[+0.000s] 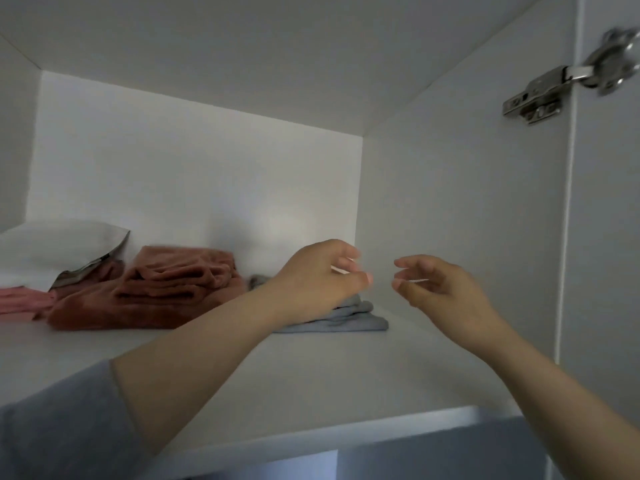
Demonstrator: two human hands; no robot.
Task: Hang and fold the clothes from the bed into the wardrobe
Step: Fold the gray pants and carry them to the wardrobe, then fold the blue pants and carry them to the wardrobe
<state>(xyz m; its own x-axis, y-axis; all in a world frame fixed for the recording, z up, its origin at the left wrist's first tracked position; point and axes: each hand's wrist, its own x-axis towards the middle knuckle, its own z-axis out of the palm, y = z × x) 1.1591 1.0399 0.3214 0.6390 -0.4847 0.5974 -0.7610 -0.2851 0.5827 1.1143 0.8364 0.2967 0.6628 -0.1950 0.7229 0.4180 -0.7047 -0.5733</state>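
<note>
White wardrobe walls close round a high shelf [311, 375]. At 9 o'clock lies one white pillow [52, 247], with one pink cloth [20, 301] peeking out beneath it. Next comes one brown folded pile [156, 289]. At 3 o'clock from it, one grey folded cloth [353, 318] sits flat on the shelf. The clothes lie side by side, I think so each stays neat. The left hand [322, 278] hovers over the grey cloth, maybe to pat it down. The right hand [440, 285] is at its 3 o'clock. Both hands have loose, bent fingers that hold nothing. One metal hinge [540, 95] shines at 1 o'clock.
</note>
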